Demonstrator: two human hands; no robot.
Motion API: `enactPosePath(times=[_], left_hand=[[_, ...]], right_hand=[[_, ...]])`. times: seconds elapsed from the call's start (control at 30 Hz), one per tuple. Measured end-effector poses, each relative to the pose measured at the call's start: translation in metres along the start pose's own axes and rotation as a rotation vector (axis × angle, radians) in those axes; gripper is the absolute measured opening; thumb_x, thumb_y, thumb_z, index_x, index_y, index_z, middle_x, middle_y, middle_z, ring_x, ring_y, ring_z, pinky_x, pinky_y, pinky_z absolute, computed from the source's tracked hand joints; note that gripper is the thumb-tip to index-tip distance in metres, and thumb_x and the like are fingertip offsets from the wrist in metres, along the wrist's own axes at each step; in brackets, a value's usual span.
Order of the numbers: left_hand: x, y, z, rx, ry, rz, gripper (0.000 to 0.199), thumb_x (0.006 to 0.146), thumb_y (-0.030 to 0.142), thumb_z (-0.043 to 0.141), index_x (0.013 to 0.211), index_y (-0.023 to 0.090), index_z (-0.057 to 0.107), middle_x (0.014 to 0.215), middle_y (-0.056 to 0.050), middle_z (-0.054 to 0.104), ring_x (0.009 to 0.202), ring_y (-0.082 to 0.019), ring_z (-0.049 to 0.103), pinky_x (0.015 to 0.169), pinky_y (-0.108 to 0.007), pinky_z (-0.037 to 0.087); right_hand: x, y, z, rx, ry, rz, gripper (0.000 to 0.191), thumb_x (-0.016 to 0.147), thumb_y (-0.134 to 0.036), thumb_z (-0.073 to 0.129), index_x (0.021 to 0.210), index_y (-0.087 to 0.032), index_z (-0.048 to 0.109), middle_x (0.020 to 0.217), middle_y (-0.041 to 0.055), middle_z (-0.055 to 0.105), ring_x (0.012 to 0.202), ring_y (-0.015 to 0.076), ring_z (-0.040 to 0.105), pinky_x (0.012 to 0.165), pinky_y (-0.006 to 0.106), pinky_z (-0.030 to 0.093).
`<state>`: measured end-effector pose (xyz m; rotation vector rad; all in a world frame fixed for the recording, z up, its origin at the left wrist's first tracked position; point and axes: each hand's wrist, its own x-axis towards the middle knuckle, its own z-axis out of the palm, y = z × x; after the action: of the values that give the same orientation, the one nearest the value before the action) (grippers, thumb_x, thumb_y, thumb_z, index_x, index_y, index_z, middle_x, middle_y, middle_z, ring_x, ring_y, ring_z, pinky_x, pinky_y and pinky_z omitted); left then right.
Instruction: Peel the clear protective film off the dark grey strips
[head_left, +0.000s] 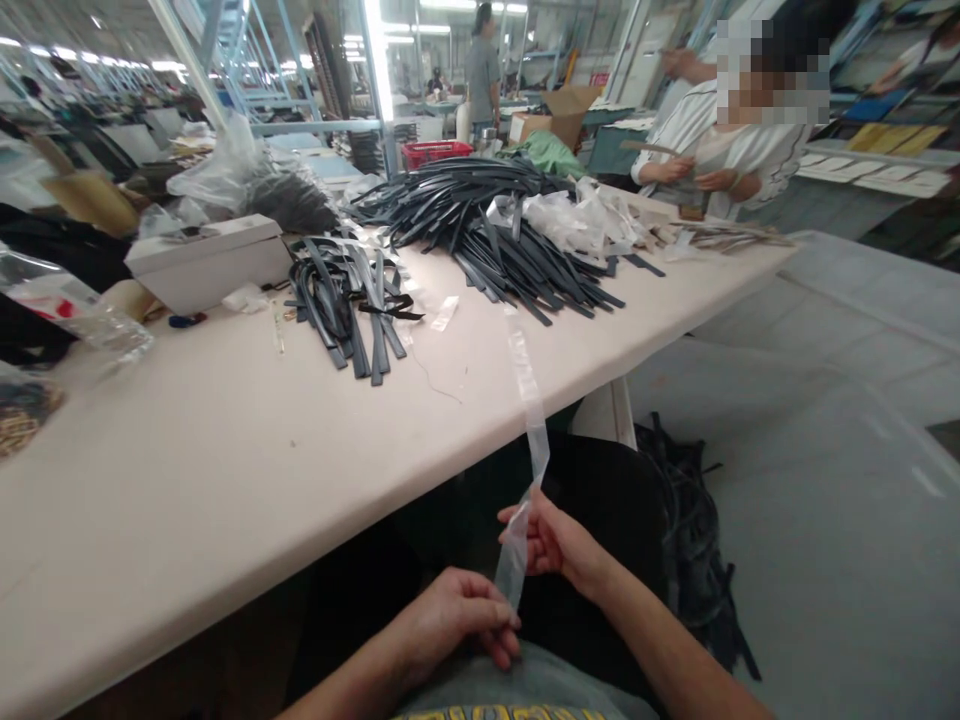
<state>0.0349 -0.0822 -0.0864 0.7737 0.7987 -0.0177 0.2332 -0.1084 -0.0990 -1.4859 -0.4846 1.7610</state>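
Plastic strip (pixel 538 450) overlaps the table (pixel 225 450) near piled dark straps (pixel 517 265).

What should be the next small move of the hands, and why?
Perhaps draw the clear plastic strip off the table: the left hand pinches its near end, the right hand holds it farther up, and its far end lies there.

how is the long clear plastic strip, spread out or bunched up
Spread out lengthwise: the strip runs from the pale tabletop over its edge, past the right hand to the left hand.
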Motion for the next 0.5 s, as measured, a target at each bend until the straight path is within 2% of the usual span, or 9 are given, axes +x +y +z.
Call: enactPosePath(times=[0.1, 0.2, 0.4, 0.5], left_hand=[[-0.007, -0.009, -0.011, -0.023, 0.065, 0.011, 0.023, 0.065, 0.032, 0.071, 0.072, 0.010, 0.070, 0.066, -0.007, 0.072, 0.052, -0.012, 0.062, 0.056, -0.022, 0.040], [-0.013, -0.014, -0.019, -0.039, 0.096, 0.022, 0.025, 0.066, 0.033, 0.072, 0.074, 0.010, 0.071, 0.068, -0.008, 0.073, 0.055, -0.012, 0.062, 0.059, -0.022, 0.041], [-0.014, -0.011, -0.028, 0.049, 0.133, 0.026, 0.044, 0.070, 0.049, 0.071, 0.090, 0.010, 0.073, 0.083, -0.010, 0.074, 0.068, -0.016, 0.065, 0.071, -0.028, 0.045], [-0.010, -0.007, -0.033, 0.136, 0.126, 0.109, 0.039, 0.071, 0.047, 0.070, 0.082, 0.010, 0.075, 0.073, -0.006, 0.071, 0.066, -0.014, 0.059, 0.069, -0.027, 0.041]], right_hand=[[0.000, 0.018, 0.013, -0.056, -0.076, 0.019, 0.061, 0.072, -0.073, 0.060, 0.087, -0.015, 0.068, 0.073, 0.0037, 0.067, 0.055, 0.0094, 0.058, 0.050, 0.020, 0.043], [0.002, 0.025, 0.025, -0.125, -0.046, -0.057, 0.046, 0.066, -0.058, 0.074, 0.079, -0.015, 0.066, 0.067, -0.0014, 0.063, 0.051, 0.0067, 0.051, 0.049, 0.020, 0.038], [0.010, 0.012, 0.038, -0.242, -0.038, -0.177, 0.031, 0.069, -0.045, 0.072, 0.070, -0.015, 0.064, 0.057, -0.0047, 0.057, 0.050, 0.0073, 0.045, 0.052, 0.023, 0.034], [0.009, 0.008, 0.039, -0.280, -0.049, -0.210, 0.026, 0.069, -0.040, 0.072, 0.070, -0.015, 0.064, 0.058, -0.0044, 0.057, 0.051, 0.0078, 0.046, 0.053, 0.023, 0.035]])
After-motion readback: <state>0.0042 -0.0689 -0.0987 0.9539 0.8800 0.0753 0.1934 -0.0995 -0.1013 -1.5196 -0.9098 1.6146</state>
